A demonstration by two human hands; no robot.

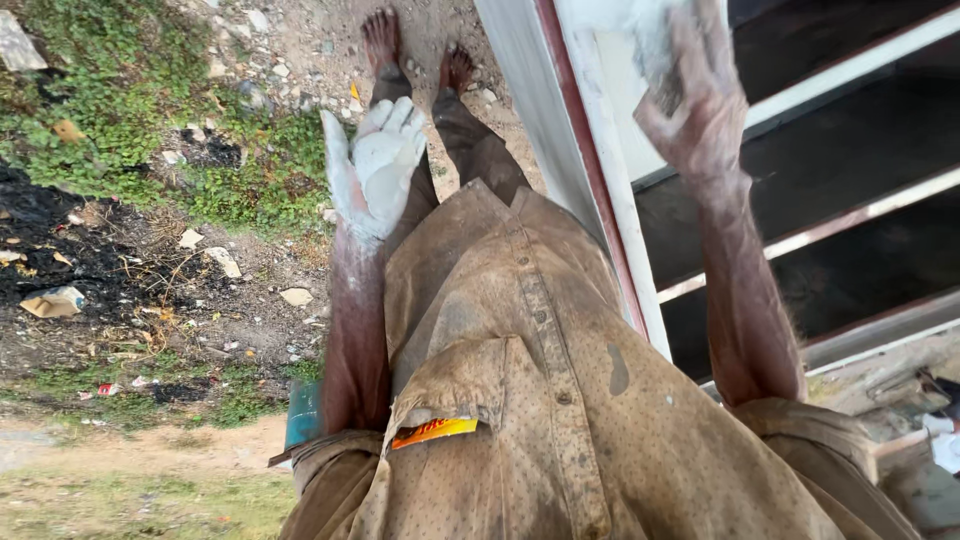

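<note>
Up at the top right, pressed against the white-painted window frame [620, 200]: a small grey abrasive pad [668, 92], rough-faced and dusty, looking like sandpaper or a sanding block, though too blurred to tell which. Wrapped around it, the right hand [700, 100], fingers curled over the pad and gripping it flat to the frame, skin powdered pale with white dust.

Beside the white strip, a dark red edge of the frame, then pale horizontal bars [840, 220] crossing dark openings. Smooth painted wood, worn at the edges.

Lower and to the left, well apart from the frame, the left hand [375, 165]: palm up, fingers spread wide and loose, holding nothing, coated thick with white powder or putty from fingertips to wrist.

Between the two arms, a tan shirt [530, 400], speckled weave, stained and dusty, buttoned down the front, with a chest pocket showing an orange packet [433, 431] at its mouth. Below that, brown trousers and two bare feet [415, 50] on the ground.

Outdoors, not a room: bare gritty soil [300, 50] with small stones, patches of low green weeds [110, 90], a dark ashy patch [50, 240], scattered scraps of litter and paper.
</note>
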